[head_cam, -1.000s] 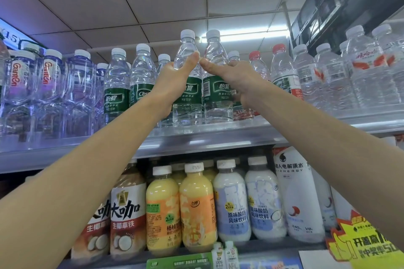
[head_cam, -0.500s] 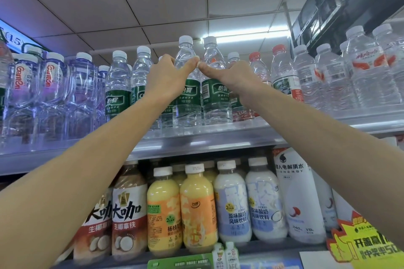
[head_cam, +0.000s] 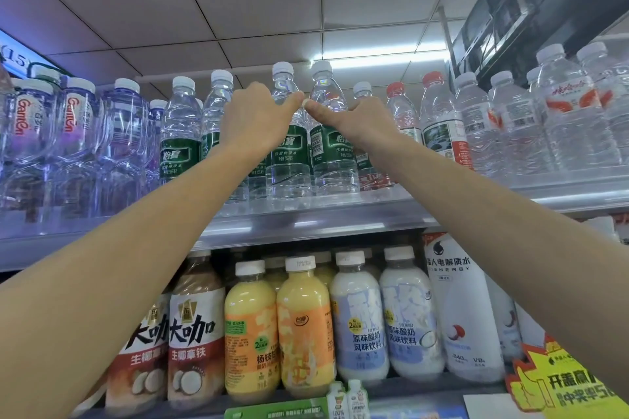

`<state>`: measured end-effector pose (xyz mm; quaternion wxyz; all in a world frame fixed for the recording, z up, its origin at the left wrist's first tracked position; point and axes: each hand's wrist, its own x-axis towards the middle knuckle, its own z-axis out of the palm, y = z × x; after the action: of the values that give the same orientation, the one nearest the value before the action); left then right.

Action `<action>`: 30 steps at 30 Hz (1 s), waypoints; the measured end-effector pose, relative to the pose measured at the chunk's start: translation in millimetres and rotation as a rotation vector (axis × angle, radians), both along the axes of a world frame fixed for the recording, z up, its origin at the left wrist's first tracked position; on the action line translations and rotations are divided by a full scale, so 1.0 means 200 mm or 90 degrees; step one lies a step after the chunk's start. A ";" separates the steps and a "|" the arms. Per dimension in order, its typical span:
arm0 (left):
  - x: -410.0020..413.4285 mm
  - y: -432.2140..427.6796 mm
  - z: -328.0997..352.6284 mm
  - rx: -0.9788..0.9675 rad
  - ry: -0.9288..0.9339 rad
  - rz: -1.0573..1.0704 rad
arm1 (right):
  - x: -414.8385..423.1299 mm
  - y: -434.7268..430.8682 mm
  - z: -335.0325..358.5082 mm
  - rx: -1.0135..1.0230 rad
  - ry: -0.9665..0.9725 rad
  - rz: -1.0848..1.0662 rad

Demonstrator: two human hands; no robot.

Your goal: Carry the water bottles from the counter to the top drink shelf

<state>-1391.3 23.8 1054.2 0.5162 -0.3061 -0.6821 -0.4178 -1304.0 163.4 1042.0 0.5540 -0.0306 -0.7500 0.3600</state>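
Observation:
Two clear water bottles with green labels and white caps stand side by side at the front of the top drink shelf (head_cam: 306, 219). My left hand (head_cam: 253, 119) wraps the shoulder of the left water bottle (head_cam: 289, 168). My right hand (head_cam: 355, 122) wraps the shoulder of the right water bottle (head_cam: 335, 165). My thumbs meet in the gap between the two necks. Both arms reach up and forward, and both bottle bases rest on the shelf.
More green-label bottles (head_cam: 178, 146) stand to the left, with purple-tinted bottles (head_cam: 73, 139) beyond them. Red-cap bottles (head_cam: 439, 126) and clear bottles (head_cam: 565, 112) fill the right side. The shelf below holds coconut latte, yellow and white drink bottles (head_cam: 304, 326). The ceiling is close above.
Both hands have stayed on the two bottles, which have slid slightly deeper onto the shelf. My left fingers have closed further around their bottle.

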 end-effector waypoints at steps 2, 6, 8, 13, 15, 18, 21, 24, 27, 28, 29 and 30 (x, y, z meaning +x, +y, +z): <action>0.00 0.00 0.00 -0.001 0.012 0.014 | 0.00 0.00 0.00 0.008 -0.005 -0.003; -0.04 -0.02 0.03 -0.014 0.030 0.025 | 0.00 0.01 -0.01 0.022 -0.008 -0.024; -0.04 -0.02 0.02 -0.021 0.041 0.031 | 0.00 0.01 -0.02 0.025 -0.004 -0.034; -0.01 -0.03 0.02 -0.043 0.068 0.084 | 0.00 0.01 -0.02 0.028 -0.001 -0.028; -0.01 -0.03 0.02 -0.047 0.073 0.100 | 0.00 0.01 -0.03 0.031 -0.005 -0.031; -0.01 -0.03 0.01 -0.053 0.094 0.122 | 0.01 0.01 -0.04 0.032 0.001 -0.033; -0.02 -0.02 0.01 -0.052 0.114 0.136 | 0.01 0.03 -0.04 0.030 -0.008 -0.017; -0.02 -0.02 0.00 -0.042 0.119 0.134 | 0.01 0.03 -0.05 0.032 -0.006 -0.008; -0.01 -0.03 -0.03 -0.043 0.122 0.131 | 0.05 0.00 -0.08 0.034 -0.004 -0.003; 0.00 -0.03 -0.04 -0.043 0.125 0.130 | 0.06 -0.01 -0.09 0.035 0.002 -0.012; 0.01 -0.04 -0.05 -0.043 0.126 0.133 | 0.07 -0.02 -0.10 0.044 -0.008 -0.012; 0.03 -0.05 -0.06 -0.040 0.129 0.127 | 0.08 -0.03 -0.11 0.052 -0.005 -0.013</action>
<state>-1386.0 13.0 1041.5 0.6117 -0.2935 -0.6661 -0.3098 -1287.6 157.2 1020.1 0.5559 -0.0173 -0.7656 0.3235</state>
